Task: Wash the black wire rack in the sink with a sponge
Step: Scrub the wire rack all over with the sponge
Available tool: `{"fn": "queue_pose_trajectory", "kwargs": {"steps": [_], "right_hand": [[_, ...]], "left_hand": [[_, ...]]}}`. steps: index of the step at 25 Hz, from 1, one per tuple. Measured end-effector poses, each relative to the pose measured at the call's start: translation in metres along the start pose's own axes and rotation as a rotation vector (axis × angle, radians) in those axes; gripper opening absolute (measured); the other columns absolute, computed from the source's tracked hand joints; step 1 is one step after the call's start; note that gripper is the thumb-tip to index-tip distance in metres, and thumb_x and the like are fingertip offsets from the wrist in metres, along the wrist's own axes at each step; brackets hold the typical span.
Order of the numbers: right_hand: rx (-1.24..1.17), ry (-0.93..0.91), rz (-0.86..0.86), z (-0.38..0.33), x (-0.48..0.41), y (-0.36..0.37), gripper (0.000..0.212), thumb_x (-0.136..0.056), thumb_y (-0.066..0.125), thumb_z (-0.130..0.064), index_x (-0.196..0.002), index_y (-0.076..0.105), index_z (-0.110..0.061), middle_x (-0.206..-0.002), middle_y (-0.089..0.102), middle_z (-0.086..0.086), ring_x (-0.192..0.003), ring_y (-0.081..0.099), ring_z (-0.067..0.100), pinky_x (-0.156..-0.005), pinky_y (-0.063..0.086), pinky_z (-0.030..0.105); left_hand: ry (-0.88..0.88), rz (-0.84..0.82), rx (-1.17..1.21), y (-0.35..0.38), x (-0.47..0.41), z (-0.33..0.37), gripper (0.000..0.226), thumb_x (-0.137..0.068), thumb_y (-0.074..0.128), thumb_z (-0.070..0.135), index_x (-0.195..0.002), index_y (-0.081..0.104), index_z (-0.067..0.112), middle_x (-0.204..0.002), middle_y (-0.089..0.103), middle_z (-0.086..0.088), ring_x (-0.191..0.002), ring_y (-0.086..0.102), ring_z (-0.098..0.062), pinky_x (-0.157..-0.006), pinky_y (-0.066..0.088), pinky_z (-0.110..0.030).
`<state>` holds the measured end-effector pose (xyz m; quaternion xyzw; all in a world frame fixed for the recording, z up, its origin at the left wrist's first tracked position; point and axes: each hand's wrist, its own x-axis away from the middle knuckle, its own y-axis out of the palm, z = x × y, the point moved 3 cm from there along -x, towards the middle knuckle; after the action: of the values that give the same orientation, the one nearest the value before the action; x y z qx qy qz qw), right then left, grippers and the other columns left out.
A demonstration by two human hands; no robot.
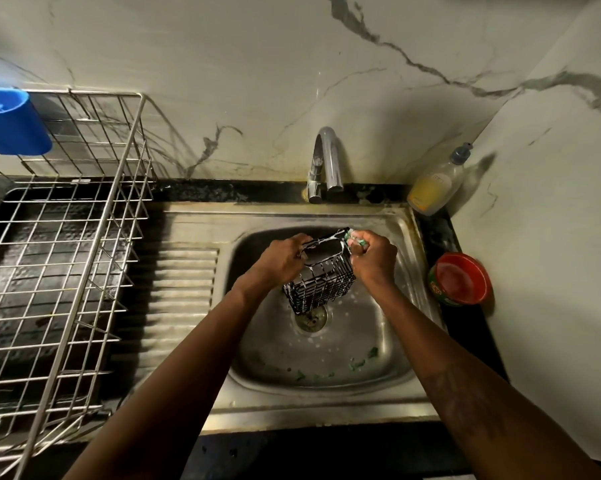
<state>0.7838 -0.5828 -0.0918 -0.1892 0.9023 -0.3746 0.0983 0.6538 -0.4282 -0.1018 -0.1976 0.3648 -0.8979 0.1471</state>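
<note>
Forearms reach in from my feed's lower edge over the steel sink [389, 327]; I log four items.
1: black wire rack [321, 284], soapy, held tilted above the drain, inside the basin. My left hand [281, 259] grips its left rim, and my right hand [375, 259] is clenched round a green sponge [356, 239] at the far right corner. 2: pump bottle [437, 183], yellow liquid, label unreadable. 3: red-lidded tub [461, 278], green label, print too blurred to read. 4: chrome tap [326, 161].
</note>
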Motion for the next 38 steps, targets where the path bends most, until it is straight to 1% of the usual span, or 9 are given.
{"fn": "queue_pose_trajectory", "kwargs": {"steps": [3, 9, 13, 16, 19, 23, 30, 35, 38], "right_hand": [[-0.014, 0.013, -0.036, 0.003, 0.001, 0.000, 0.025, -0.087, 0.070, -0.002, -0.110, 0.077, -0.010, -0.105, 0.077, 0.007, -0.093, 0.071, 0.018, -0.076, 0.042, 0.010], [-0.201, 0.142, -0.047, 0.007, 0.005, -0.004, 0.017, -0.090, 0.070, -0.007, -0.106, 0.077, -0.010, -0.103, 0.076, 0.002, -0.092, 0.069, 0.012, -0.069, 0.043, 0.007], [-0.248, 0.107, -0.047, -0.003, -0.001, -0.010, 0.016, -0.092, 0.070, -0.013, -0.106, 0.077, -0.015, -0.101, 0.077, -0.001, -0.085, 0.072, 0.011, -0.077, 0.059, 0.027], [-0.234, 0.104, -0.092, -0.016, -0.004, -0.003, 0.020, -0.092, 0.069, -0.006, -0.110, 0.075, -0.013, -0.102, 0.076, 0.003, -0.074, 0.072, 0.013, -0.065, 0.061, 0.026], [-0.046, -0.021, -0.129, -0.010, 0.004, 0.009, 0.034, -0.085, 0.070, 0.003, -0.116, 0.074, -0.012, -0.109, 0.075, 0.004, -0.090, 0.067, 0.010, -0.073, 0.050, 0.009], [-0.013, -0.156, -0.134, -0.004, 0.025, 0.031, 0.029, -0.086, 0.073, -0.010, -0.116, 0.075, -0.013, -0.109, 0.072, 0.006, -0.095, 0.068, 0.016, -0.086, 0.056, 0.026], [0.151, -0.293, -0.233, -0.004, 0.049, 0.064, 0.009, -0.088, 0.069, -0.014, -0.090, 0.078, -0.017, -0.088, 0.071, 0.005, -0.078, 0.065, 0.021, -0.070, 0.055, 0.032], [0.273, -0.415, -0.451, -0.006, 0.072, 0.099, 0.043, -0.095, 0.035, -0.028, -0.113, 0.072, -0.016, -0.100, 0.065, 0.005, -0.087, 0.062, 0.023, -0.074, 0.054, 0.034], [0.326, -0.446, -0.424, 0.011, 0.056, 0.089, 0.047, -0.093, 0.029, -0.029, -0.110, 0.070, -0.014, -0.098, 0.059, 0.005, -0.084, 0.060, 0.022, -0.064, 0.050, 0.032]], "left_hand": [[-0.016, -0.082, -0.097, 0.011, -0.013, 0.021, 0.042, -0.091, 0.052, 0.035, -0.132, 0.053, 0.023, -0.107, 0.070, -0.007, -0.095, 0.067, -0.028, -0.088, 0.055, -0.048], [0.009, 0.116, 0.067, 0.028, -0.009, 0.052, 0.006, -0.087, 0.057, 0.017, -0.091, 0.061, 0.019, -0.084, 0.070, -0.004, -0.074, 0.064, -0.024, -0.065, 0.050, -0.034], [0.058, 0.187, 0.376, 0.022, 0.000, 0.043, 0.019, -0.091, 0.052, 0.004, -0.077, 0.059, 0.015, -0.074, 0.065, -0.001, -0.066, 0.058, -0.008, -0.061, 0.047, -0.027], [0.065, 0.224, 0.486, 0.029, 0.008, 0.033, 0.032, -0.102, 0.051, 0.024, -0.072, 0.058, 0.018, -0.069, 0.060, 0.006, -0.063, 0.052, 0.000, -0.061, 0.043, -0.022], [0.061, 0.233, 0.435, 0.032, 0.013, 0.015, 0.038, -0.104, 0.047, 0.034, -0.074, 0.054, 0.013, -0.070, 0.057, -0.002, -0.066, 0.051, -0.010, -0.062, 0.042, -0.031], [0.045, 0.213, 0.394, 0.017, 0.018, -0.002, 0.032, -0.104, 0.049, 0.027, -0.077, 0.061, 0.017, -0.073, 0.066, 0.004, -0.067, 0.057, -0.005, -0.063, 0.046, -0.024], [-0.080, 0.067, 0.162, 0.049, 0.032, -0.061, 0.029, -0.096, 0.050, 0.034, -0.085, 0.064, 0.010, -0.083, 0.070, -0.010, -0.077, 0.065, -0.022, -0.068, 0.048, -0.034], [-0.043, 0.017, 0.128, 0.061, 0.032, -0.065, 0.054, -0.073, 0.041, 0.038, -0.105, 0.069, 0.004, -0.103, 0.074, -0.013, -0.095, 0.066, -0.022, -0.079, 0.044, -0.029], [-0.062, 0.011, 0.098, 0.061, 0.027, -0.069, 0.039, -0.083, 0.043, 0.036, -0.095, 0.069, 0.008, -0.094, 0.073, -0.013, -0.091, 0.068, -0.032, -0.077, 0.046, -0.032]]}}
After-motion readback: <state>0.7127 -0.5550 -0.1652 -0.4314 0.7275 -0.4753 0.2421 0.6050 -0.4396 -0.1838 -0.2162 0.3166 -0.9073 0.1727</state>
